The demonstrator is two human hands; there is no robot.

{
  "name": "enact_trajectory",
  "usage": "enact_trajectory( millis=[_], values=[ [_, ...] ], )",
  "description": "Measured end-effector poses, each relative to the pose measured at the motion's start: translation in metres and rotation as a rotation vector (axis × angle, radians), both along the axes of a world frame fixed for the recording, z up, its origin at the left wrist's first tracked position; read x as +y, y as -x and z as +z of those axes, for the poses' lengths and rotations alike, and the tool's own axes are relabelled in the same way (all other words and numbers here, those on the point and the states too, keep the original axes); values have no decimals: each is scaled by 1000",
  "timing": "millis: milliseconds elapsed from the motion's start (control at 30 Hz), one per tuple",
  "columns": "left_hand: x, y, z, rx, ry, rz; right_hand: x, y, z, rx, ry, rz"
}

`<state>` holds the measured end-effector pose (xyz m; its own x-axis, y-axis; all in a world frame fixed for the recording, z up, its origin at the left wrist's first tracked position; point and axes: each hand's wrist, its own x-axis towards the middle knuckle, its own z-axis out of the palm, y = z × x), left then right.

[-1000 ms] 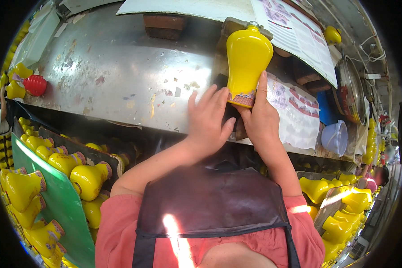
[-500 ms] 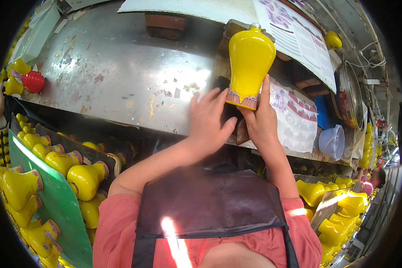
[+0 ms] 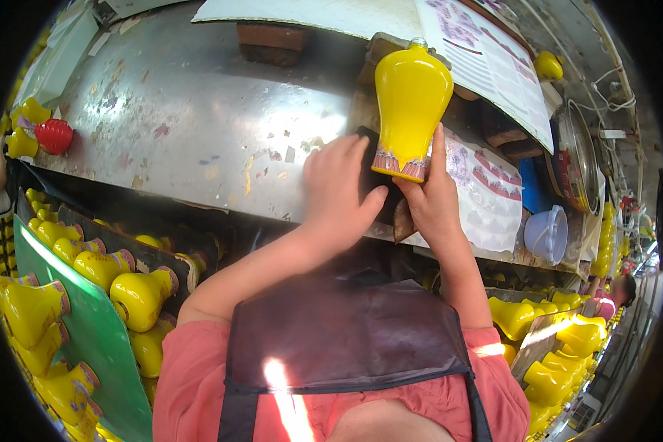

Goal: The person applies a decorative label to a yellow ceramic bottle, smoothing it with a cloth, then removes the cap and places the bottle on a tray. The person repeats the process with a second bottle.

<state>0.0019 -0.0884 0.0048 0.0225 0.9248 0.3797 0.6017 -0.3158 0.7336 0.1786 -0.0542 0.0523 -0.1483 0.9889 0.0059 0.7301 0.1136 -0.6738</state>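
Observation:
A glossy yellow bottle [image 3: 412, 99], vase-shaped and with a patterned band around its foot, lies on the work table with its narrow neck pointing away from me. My right hand [image 3: 435, 199] grips its foot end, index finger along the right side and thumb at the base. Left of the bottle, my left hand [image 3: 339, 184] is somewhat blurred, thumb apart from the fingers, nothing visible in it. Its fingertips are beside a dark flat piece [image 3: 372, 155] next to the bottle; whether they touch it, I cannot tell.
Printed sheets [image 3: 486, 184] lie right of the bottle, near a pale bucket [image 3: 545, 234]. A white board [image 3: 302, 16] and a brick [image 3: 270, 44] are at the back. A red ribbed object [image 3: 54, 137] sits far left. Many yellow bottles [image 3: 141, 295] fill racks on both sides.
My left hand has drawn slightly away from the bottle's foot, to the left and up, uncovering more of the dark flat piece. My right hand and the bottle have barely shifted.

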Motion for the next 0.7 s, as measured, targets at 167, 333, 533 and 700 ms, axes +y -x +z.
enact_trajectory(
  millis=[167, 333, 533, 700],
  values=[
    [-9, -4, 9, 26, 4, -61, 0, 3, 1, -74, 6, -16],
    [-11, -9, 4, -5, -5, -59, 0, 2, -2, -98, 4, -12],
    [-10, -11, -1, -28, -7, -55, 0, 2, -5, -113, 0, -6],
    [-10, -11, -1, -90, 31, -74, 0, 2, -1, -124, 13, -3]
  ],
)
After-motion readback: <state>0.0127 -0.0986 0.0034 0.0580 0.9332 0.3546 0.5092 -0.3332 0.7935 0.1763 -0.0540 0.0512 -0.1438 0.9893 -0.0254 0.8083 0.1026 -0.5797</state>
